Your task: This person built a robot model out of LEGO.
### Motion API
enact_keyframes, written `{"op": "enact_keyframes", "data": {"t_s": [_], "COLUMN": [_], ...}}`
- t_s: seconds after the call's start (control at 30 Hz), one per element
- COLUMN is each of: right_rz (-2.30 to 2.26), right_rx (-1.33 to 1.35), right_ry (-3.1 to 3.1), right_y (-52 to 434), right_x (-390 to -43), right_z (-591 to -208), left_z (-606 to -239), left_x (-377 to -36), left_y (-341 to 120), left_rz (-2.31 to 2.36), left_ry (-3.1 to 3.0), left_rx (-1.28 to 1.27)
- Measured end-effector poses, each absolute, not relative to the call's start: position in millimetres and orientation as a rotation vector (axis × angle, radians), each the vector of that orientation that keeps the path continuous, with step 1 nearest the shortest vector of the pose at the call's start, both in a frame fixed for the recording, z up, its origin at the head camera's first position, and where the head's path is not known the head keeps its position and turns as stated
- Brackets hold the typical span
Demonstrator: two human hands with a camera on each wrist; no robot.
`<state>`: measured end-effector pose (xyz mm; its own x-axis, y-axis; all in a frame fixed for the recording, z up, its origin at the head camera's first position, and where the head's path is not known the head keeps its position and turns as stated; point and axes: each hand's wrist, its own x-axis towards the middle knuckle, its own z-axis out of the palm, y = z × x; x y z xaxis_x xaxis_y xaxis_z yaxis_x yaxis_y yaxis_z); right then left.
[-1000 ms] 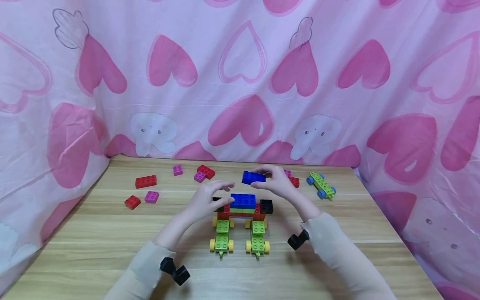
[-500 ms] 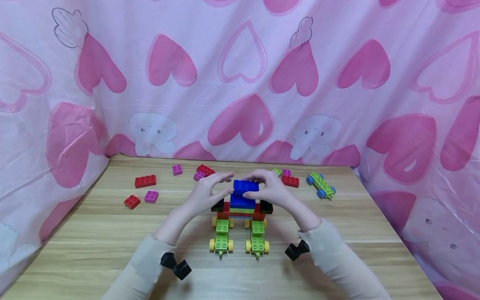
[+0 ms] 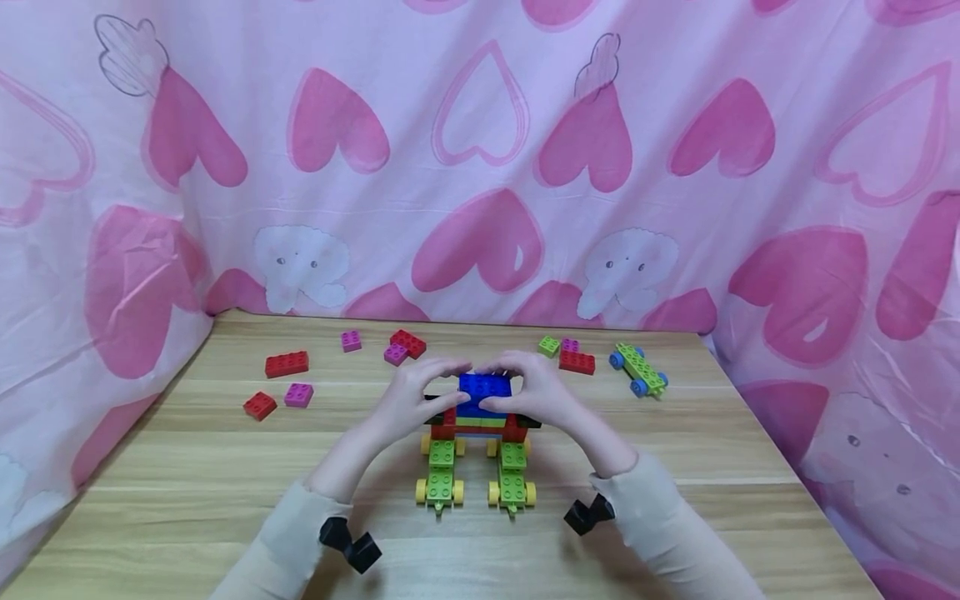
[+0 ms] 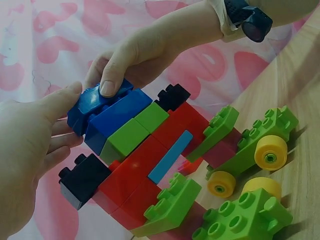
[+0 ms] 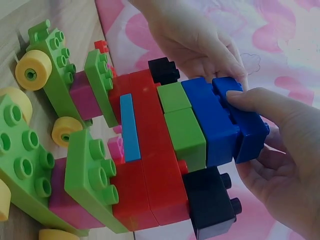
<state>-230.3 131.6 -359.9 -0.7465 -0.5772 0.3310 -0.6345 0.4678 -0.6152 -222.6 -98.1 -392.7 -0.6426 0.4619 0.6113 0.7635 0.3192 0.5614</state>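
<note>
An upper blue brick rests slightly askew on a lower blue brick, with a narrow gap between them. My right hand pinches the upper one, its thumb along the near face and fingers behind. At the opposite end my left hand holds that brick between thumb and fingers. Beneath lie lime bricks, red bricks and a light blue strip. A black brick juts out at each side. Two lime wheeled bases with yellow wheels carry the build.
On the wooden table's left lie red bricks and pink bricks. Back right are a lime brick, a red brick and a lime car base with blue wheels. A pink heart-print curtain encloses the table.
My right hand has brought the upper blue brick left and down onto the lower blue brick. The left hand has come in against the brick's left end.
</note>
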Motion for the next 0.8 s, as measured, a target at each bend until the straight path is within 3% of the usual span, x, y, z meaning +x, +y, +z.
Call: {"op": "enact_keyframes", "data": {"t_s": [0.8], "right_rz": [1.302], "right_rx": [1.046], "right_ry": [-2.608], "right_y": [139.6], "right_x": [-225.8], "right_z": [-369.1], "left_z": [-399.1], "left_x": [-217.7], "left_y": [-98.1], "left_rz": [-1.266], "left_ry": [-2.290], "left_rx": [-1.048]}}
